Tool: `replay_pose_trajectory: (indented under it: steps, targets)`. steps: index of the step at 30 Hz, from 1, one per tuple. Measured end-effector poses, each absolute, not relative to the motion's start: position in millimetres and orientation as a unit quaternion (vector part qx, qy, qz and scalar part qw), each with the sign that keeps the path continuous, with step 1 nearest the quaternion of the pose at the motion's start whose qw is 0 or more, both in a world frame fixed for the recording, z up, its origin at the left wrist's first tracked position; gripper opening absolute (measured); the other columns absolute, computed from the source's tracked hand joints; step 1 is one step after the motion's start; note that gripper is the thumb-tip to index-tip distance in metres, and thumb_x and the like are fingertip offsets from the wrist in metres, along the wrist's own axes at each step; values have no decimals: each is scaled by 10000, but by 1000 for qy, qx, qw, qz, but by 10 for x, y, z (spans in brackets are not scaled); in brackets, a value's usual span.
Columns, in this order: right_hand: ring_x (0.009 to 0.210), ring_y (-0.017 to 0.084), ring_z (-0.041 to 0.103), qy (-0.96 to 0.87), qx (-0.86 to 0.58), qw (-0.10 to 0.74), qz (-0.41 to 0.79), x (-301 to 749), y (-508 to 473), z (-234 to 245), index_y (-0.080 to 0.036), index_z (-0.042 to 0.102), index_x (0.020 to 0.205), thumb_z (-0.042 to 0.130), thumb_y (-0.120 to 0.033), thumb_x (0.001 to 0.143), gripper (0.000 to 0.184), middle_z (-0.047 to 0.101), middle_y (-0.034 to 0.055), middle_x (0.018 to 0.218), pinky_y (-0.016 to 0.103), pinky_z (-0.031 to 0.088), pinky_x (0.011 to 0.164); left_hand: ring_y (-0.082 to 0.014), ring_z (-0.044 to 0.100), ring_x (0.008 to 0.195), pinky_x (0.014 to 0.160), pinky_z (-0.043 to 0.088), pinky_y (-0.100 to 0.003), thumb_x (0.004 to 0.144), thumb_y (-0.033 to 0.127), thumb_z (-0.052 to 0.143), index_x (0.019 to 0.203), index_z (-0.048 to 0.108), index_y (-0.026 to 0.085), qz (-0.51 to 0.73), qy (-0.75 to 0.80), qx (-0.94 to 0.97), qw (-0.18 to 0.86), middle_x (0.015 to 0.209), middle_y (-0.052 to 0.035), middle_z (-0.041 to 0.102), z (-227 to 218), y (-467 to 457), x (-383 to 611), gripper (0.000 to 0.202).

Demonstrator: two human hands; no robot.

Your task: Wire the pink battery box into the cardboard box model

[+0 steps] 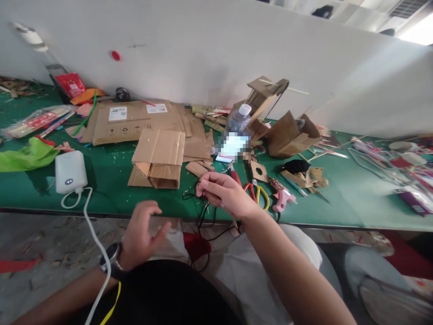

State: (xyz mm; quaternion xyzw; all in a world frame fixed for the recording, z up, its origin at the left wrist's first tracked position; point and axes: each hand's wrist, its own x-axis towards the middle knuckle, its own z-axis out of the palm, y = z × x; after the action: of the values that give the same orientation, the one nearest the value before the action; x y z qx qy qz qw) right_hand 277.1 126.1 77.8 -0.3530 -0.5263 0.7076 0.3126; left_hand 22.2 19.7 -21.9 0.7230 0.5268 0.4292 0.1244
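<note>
My right hand [225, 193] is at the front edge of the green table [111, 180], fingers pinched on a thin black cord [203, 216] that loops down over the edge. My left hand [142, 237] hovers below the table edge over my lap, fingers loosely spread and holding nothing; a dark watch [113, 264] is on its wrist. Just beyond my right hand lie pliers with red and yellow handles [257, 194] and a pink glue gun [282, 198].
A folded cardboard box [158, 158] and flat cardboard sheets [135, 119] lie ahead. A white power bank [70, 171] with a white cable [94, 239] sits left. A plastic bottle [238, 124], a cardboard model [267, 90] and scraps stand behind. Clutter fills the right end.
</note>
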Motion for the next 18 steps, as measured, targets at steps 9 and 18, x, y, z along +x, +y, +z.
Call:
replay_pose_trajectory:
  steps: [9,18]
  targets:
    - [712,117,500,-648,-348,299,608,3210,1161,923,-176,689,869,738,-423,981,276,602,-5,791,252,415,654,-183,570,871,800,514,-326,997,405,659,1387,508,220,475,360,682,424,1048,-66,624,148,774,1107,457]
    - [700,118,508,-655,-416,240,584,3629,1030,876,-189,663,875,675,-435,1020,286,598,-16,774,241,405,629,-135,575,673,648,418,-259,1100,395,465,800,658,182,292,259,807,443,733,-20,658,214,1181,1259,416]
